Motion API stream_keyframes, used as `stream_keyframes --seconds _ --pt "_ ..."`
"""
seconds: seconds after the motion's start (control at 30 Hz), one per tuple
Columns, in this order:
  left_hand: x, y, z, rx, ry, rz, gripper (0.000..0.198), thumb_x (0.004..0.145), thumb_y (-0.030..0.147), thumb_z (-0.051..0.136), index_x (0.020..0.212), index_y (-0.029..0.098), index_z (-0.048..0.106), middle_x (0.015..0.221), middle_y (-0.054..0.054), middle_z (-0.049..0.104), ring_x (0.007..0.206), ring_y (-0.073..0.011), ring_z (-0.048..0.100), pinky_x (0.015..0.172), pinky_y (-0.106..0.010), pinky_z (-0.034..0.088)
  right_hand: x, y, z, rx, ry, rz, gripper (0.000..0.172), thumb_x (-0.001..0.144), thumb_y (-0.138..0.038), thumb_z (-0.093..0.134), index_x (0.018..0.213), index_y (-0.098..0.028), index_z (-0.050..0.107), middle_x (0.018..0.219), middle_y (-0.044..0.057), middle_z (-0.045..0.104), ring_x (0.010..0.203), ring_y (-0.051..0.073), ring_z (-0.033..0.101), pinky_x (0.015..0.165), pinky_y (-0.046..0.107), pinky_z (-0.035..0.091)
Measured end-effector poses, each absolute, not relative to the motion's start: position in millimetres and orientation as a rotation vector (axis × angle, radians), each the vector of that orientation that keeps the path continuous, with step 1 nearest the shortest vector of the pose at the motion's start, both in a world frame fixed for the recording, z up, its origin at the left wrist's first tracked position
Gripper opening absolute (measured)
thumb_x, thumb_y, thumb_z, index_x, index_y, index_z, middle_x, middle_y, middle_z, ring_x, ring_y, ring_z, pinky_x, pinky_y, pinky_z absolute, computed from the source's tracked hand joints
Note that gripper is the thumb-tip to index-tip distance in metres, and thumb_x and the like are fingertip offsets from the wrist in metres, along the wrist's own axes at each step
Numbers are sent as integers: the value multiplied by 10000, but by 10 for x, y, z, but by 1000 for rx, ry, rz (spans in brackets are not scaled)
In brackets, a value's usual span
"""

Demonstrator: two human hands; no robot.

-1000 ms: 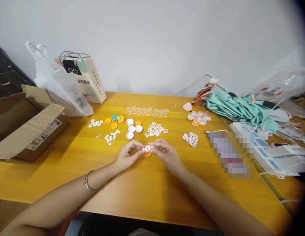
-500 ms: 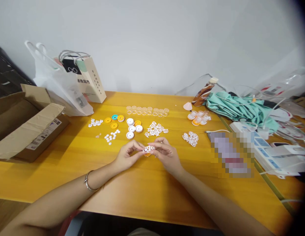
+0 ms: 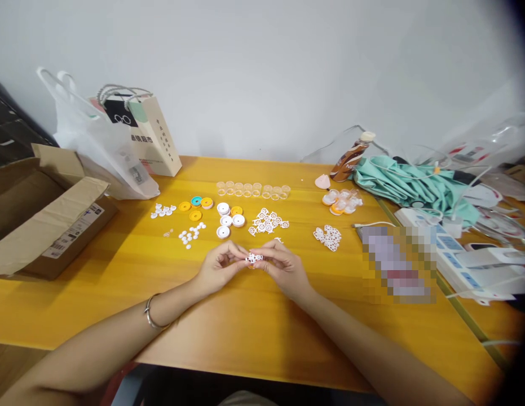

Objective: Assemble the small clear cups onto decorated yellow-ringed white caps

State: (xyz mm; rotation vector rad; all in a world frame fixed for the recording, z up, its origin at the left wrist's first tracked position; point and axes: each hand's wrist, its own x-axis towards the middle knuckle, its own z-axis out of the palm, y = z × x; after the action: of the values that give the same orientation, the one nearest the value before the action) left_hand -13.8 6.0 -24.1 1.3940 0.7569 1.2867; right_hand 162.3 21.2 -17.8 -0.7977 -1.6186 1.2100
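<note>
Between my two hands, above the table, is a small white openwork plastic piece [image 3: 254, 258], with a bit of orange showing under it. My left hand [image 3: 222, 265] pinches its left side between thumb and fingertips. From the right, my right hand [image 3: 285, 268] grips the other side in the same way. Fingers hide part of the piece. Just beyond lies a pile of white wheel-shaped pieces [image 3: 267, 221], with one loose piece [image 3: 279, 240] close to my right fingers. White and orange round caps [image 3: 224, 232] stand to the left of that pile.
Clear cups [image 3: 247, 190] stand in rows at the back. Small white discs [image 3: 188, 237] and orange and teal rings [image 3: 195, 215] lie left. White openwork pieces [image 3: 327, 237], a bottle [image 3: 350, 160] and a power strip [image 3: 448, 254] are right; a cardboard box [image 3: 76, 225] stands far left.
My right fingers have shifted slightly left, closer to my left fingertips, and the white piece has turned a little. Less orange shows beneath it. A loose white piece now shows beyond my right fingers.
</note>
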Motion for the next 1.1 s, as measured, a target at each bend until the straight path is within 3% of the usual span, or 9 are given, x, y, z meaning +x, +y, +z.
stream_keyframes --seconds 0.4,0.73,0.93,1.1 --pt "-146 64 -234 1514 801 1277 58 791 175 627 811 141 584 830 -46 660 791 -123 626 756 -252 504 1595 249 -205 -821 -1420 1516 186 684 -303 712 840 -215 666 712 -8 639 652 104 576 657 260 484" --pt "-127 68 -127 1427 874 1248 147 771 198 646 899 151 589 831 -37 665 756 -115 632 751 -246 523 1619 245 -46 -827 -1401 1567 197 664 -266 730 837 -216 653 708 -17 640 662 106 589 684 266 480" --pt "-118 98 219 1451 859 1298 149 746 164 666 877 144 600 798 -26 651 741 -99 617 726 -215 519 1620 270 184 -770 -1468 1474 190 658 -278 736 810 -221 637 719 -19 593 676 103 554 671 262 466" --pt "-127 151 385 1548 824 1293 170 752 133 653 906 157 585 830 -25 649 781 -97 621 774 -222 515 1632 332 383 -766 -1476 1554 222 659 -268 734 814 -221 583 634 -63 487 565 66 458 553 208 417"
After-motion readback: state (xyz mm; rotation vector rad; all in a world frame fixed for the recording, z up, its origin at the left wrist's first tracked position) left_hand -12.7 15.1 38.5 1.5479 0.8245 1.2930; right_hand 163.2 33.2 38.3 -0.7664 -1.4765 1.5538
